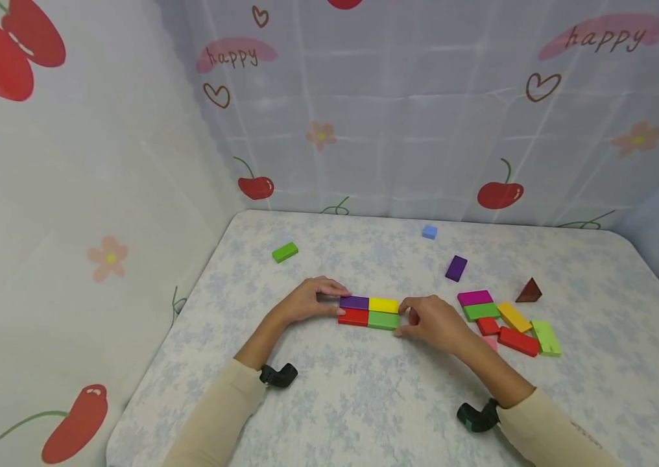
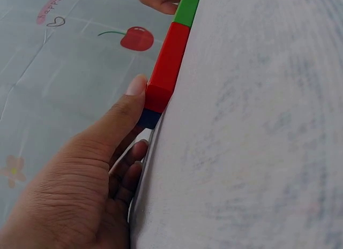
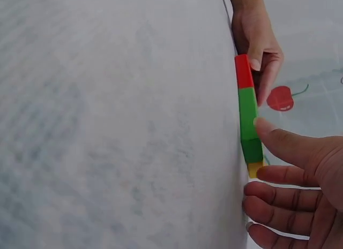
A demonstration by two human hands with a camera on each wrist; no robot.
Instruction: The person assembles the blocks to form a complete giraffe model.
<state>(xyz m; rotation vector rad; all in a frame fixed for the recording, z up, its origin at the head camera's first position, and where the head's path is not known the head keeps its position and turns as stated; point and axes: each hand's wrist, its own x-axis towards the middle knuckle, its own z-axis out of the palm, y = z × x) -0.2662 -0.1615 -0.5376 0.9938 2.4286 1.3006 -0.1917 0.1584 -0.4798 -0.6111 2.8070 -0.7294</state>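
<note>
Four flat blocks lie together as a two-by-two rectangle: purple (image 1: 354, 303) and yellow (image 1: 384, 305) in the far row, red (image 1: 353, 317) and green (image 1: 384, 320) in the near row. My left hand (image 1: 311, 300) pinches the left end, its thumb on the red block (image 2: 169, 61) and a finger at the purple one. At the right end, my right hand (image 1: 431, 322) has its thumb at the green block (image 3: 248, 112) and its index finger at the yellow block (image 3: 255, 170). Its other fingers are spread below in the right wrist view.
Right of my right hand lies a loose group of blocks, including magenta (image 1: 475, 298), orange (image 1: 514, 317), red (image 1: 519, 341) and lime (image 1: 546, 338). Near it are a brown triangular block (image 1: 530, 291) and a purple block (image 1: 456, 268). Farther back sit a blue block (image 1: 429, 231) and a green block (image 1: 285, 252).
</note>
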